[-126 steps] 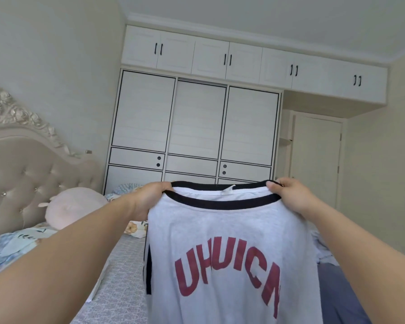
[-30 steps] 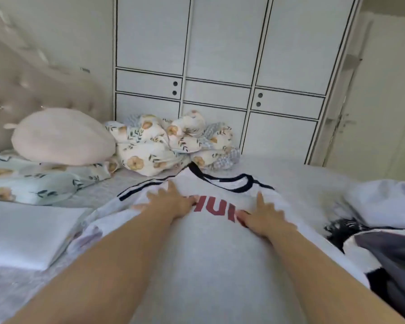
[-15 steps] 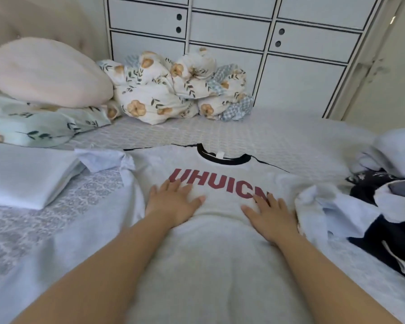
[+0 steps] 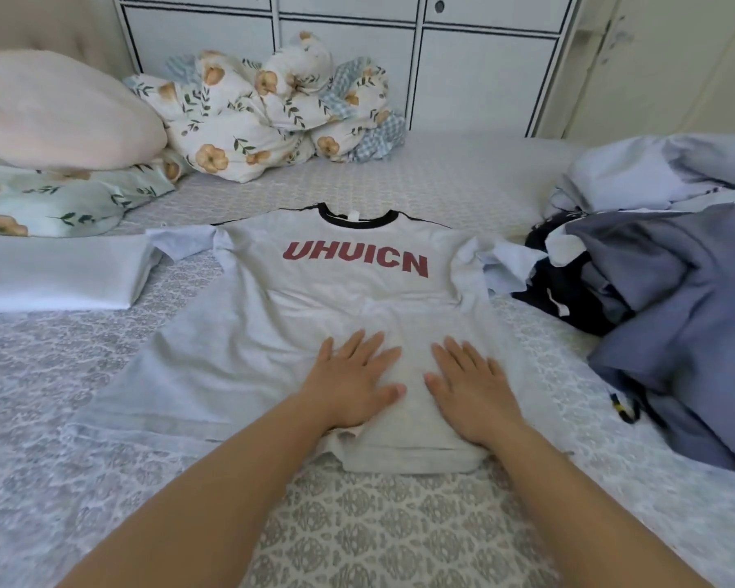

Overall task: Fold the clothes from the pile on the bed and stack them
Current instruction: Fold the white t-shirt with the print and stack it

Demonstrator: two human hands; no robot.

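A grey T-shirt (image 4: 336, 299) with a black collar and the red lettering UHUICN lies face up, spread flat on the patterned bed cover (image 4: 357, 536), its hem nearest the camera. Both hands rest on its lower half, palms down with fingers straight and slightly fanned — the left hand (image 4: 351, 386) and right hand (image 4: 469, 390) side by side, thumbs nearly meeting, gripping nothing. Beyond the fingertips runs the lettering, then the collar. Out past the right hand sits the unfolded pile of clothes (image 4: 662, 282) — grey-blue, pale and dark pieces heaped together, touching the shirt's sleeve. Out past the left hand lies a folded white garment (image 4: 56, 275), just beside the other sleeve. Farther off, a crumpled floral quilt (image 4: 268, 112) and a pink pillow (image 4: 56, 112) sit before white wardrobe doors (image 4: 476, 65).
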